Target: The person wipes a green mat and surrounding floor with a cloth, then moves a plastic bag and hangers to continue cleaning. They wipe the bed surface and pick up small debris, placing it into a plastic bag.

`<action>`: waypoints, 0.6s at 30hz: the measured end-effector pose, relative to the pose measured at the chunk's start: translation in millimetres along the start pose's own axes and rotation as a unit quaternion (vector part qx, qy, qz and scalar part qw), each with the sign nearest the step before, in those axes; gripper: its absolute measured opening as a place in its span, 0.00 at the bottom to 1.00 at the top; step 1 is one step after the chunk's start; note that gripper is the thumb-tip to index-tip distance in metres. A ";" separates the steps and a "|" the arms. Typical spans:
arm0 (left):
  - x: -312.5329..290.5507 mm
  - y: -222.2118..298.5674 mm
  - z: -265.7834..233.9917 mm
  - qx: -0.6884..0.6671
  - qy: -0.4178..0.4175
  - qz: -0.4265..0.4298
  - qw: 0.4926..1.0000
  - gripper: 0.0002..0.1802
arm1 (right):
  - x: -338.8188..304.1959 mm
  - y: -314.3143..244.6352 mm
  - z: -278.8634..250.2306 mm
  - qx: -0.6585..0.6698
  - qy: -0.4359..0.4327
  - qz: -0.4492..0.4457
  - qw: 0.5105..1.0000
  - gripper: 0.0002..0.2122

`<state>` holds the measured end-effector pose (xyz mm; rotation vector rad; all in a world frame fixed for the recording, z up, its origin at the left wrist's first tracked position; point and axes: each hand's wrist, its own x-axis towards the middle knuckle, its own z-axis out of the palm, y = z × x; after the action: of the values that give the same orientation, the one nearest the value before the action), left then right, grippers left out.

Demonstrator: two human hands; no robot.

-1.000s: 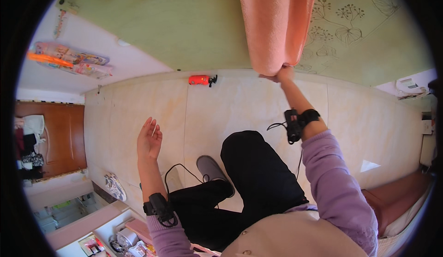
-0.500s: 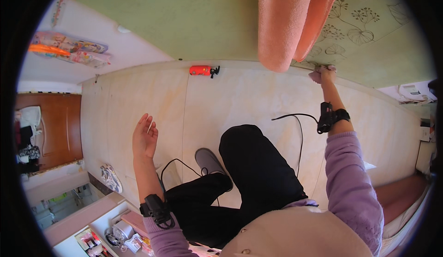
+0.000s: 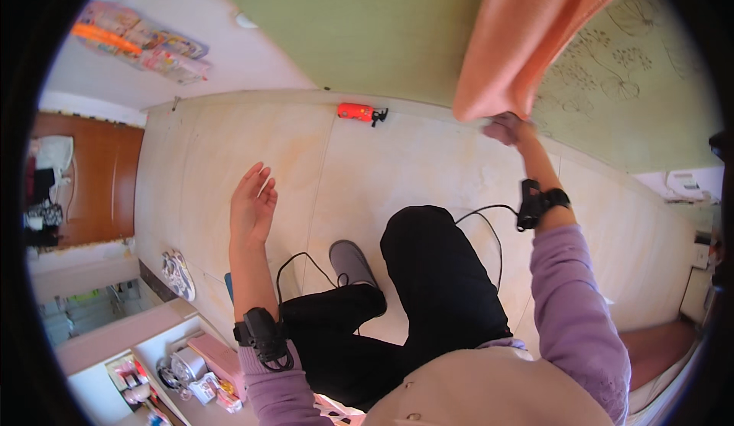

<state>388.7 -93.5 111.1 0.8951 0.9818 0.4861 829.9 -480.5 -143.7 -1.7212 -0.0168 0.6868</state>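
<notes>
Far L, upper left of frame: multicoloured clear-pocketed wall organiser (image 3: 157, 50) is hanging on a white wall, a long bright-orange strip (image 3: 107, 38) lying across it; pocket contents unclear. Lower left: white divided open-top drawer (image 3: 174, 334) is holding small stuff: white-grey cylindrical container (image 3: 186, 365) + long pink box (image 3: 222, 359) in the R section, small bottles/packs in the L one, too small to ID.

Centre-left: person's L hand (image 3: 254, 204) is hovering over the floor, palm up, fingers loosely spread & curling, holding nothing, well apart from the cloth. Upper centre: red cylindrical bottle w/ black nozzle (image 3: 356, 112) is lying on its side on the floor, between L hand & cloth.

Upper right: coral-pink plush cloth (image 3: 524, 40) is hanging in front of a pale green leaf-print panel (image 3: 604, 82), long axis slanting from top edge of frame down-left. R hand (image 3: 511, 129) is nearer by far, sitting right at the cloth's lower end, so cloth is lying directly above it in frame. Hand's blurring; can't tell if fingers are pinching the hem or just touching.
</notes>
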 end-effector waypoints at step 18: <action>46.8 -37.8 8.5 -0.020 0.058 -0.054 0.997 0.13 | -171.5 -243.6 203.2 -0.404 0.062 -0.639 0.651 0.25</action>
<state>417.9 -85.1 58.5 0.7812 1.1170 0.4687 681.5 -295.2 127.7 -1.9839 -1.5061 -0.6431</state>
